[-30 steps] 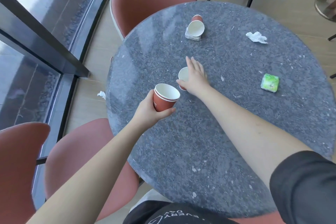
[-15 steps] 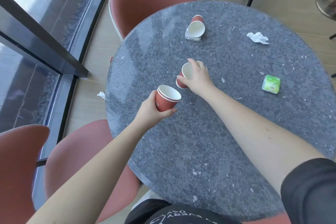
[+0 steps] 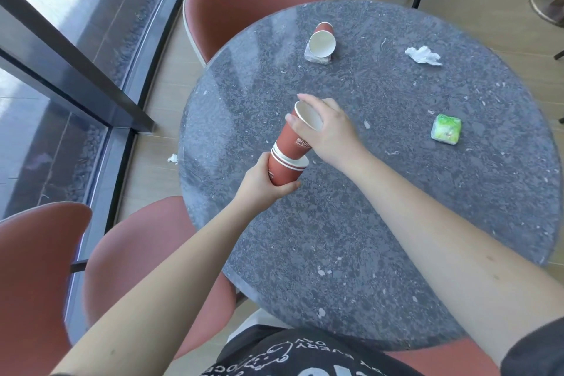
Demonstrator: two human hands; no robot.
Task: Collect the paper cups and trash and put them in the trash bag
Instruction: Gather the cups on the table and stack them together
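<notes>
Left hand [image 3: 262,181] grips the stack [image 3: 283,169] of red cups over the near-left part of the table [image 3: 351,223], fingers wrapped round its lower wall. Just beyond it, the right hand [image 3: 331,131] holds a single cup [image 3: 300,134] by the rim end, thumb and fingers curled round it. Half a second ago this cup was held apart from the stack, further out over the table; its base is now seated in the stack's mouth, the cup tilted away to the left. Right of the right hand lies a green packet [image 3: 446,129], unmoved. Further out, beyond the right hand, a tipped cup [image 3: 322,41] rests on a napkin [image 3: 314,57], mouth toward the camera; to the far right lies a crumpled tissue [image 3: 423,55]. Both as before. No trash bag in view.
</notes>
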